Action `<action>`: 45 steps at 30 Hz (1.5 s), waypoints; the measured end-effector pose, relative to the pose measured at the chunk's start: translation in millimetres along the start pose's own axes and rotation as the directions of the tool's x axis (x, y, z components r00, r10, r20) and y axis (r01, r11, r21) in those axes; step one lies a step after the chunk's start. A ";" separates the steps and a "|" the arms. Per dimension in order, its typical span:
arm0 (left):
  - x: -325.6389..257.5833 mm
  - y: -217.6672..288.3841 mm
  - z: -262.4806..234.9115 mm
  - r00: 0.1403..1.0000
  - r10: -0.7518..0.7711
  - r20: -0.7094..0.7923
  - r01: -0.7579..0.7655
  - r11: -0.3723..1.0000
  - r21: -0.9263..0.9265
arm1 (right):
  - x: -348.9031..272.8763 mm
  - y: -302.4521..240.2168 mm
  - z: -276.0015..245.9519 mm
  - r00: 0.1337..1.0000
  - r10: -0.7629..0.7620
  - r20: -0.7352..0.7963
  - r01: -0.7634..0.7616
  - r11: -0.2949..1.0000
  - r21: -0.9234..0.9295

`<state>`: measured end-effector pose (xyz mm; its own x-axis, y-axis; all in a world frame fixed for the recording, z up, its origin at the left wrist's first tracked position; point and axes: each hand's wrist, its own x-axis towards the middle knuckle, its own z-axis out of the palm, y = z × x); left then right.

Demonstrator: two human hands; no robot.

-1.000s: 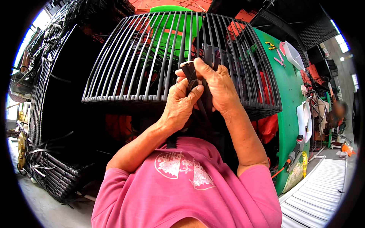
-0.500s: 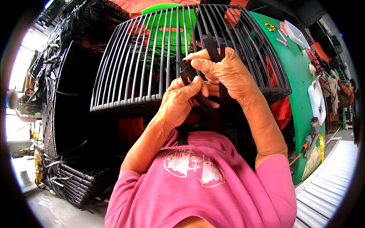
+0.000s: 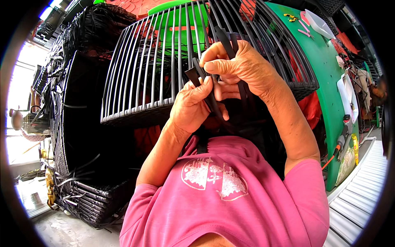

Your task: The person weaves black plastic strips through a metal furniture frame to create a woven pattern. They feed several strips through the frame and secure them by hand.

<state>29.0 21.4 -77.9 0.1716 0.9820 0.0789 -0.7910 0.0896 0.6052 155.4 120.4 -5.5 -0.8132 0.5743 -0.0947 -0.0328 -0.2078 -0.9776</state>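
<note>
Both my hands meet in front of a frame of grey-black bars (image 3: pixel 138 109), over its near edge. Between the thumb and fingers of my left hand (image 3: pixel 190 108) are pinched dark flat strips (image 3: pixel 192 77), their ends sticking up past the thumb. My right hand (image 3: pixel 252 68) is closed, with another black strip (image 3: pixel 224 41) running through its palm and out over the fingers. Its thumb and index finger press at the tip of a strip just above my left thumb. Where the strips run lower down is hidden by the hands and dark shadow.
Woven black panels with loose strip ends (image 3: pixel 86 193) stack up at the left. On the right, a green table (image 3: pixel 321 94) carries yellow-handled pliers (image 3: pixel 290 17), pink-handled scissors (image 3: pixel 304 32), white trays (image 3: pixel 319 24) and a power tool (image 3: pixel 342 138). A green chair (image 3: pixel 199 26) stands behind the bars.
My right thumb and index finger have come down together onto the strip tip, where the index finger was stretched out before. Both hands sit slightly higher; the whole view has shifted a little.
</note>
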 end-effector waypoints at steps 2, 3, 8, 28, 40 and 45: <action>-1.4 2.7 7.0 0.999 0.018 -0.046 -0.017 0.999 0.034 | 0.9 -0.2 -5.7 0.998 -0.063 -0.016 0.062 0.996 -0.065; -1.2 3.5 9.1 0.994 0.036 -0.103 -0.027 0.996 0.082 | 2.0 -0.2 -7.6 0.995 -0.094 -0.024 0.091 0.991 -0.099; -0.1 -1.4 15.3 0.969 0.067 -0.236 -0.016 0.977 0.213 | 4.2 3.0 -4.2 0.975 -0.114 -0.191 0.036 0.928 -0.371; 3.9 16.8 25.7 0.919 0.320 -0.230 -0.323 0.946 0.025 | -63.8 -115.8 -14.6 0.585 -0.752 -0.303 0.104 0.440 -0.892; 11.1 -5.3 33.6 0.914 0.354 -0.199 -0.264 0.890 0.371 | -10.7 -26.8 20.2 0.907 -0.418 -0.049 0.161 0.452 -0.877; 9.9 -8.1 28.9 0.889 0.410 -0.204 -0.311 0.868 0.386 | -4.9 -10.6 7.1 0.994 -0.088 -0.068 0.064 0.955 -0.291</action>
<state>54.1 25.6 -59.2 -0.2914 0.9437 0.1563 -0.5133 -0.2921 0.8070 155.6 114.1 6.7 -0.7659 0.6426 -0.0213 0.0856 0.0692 -0.9939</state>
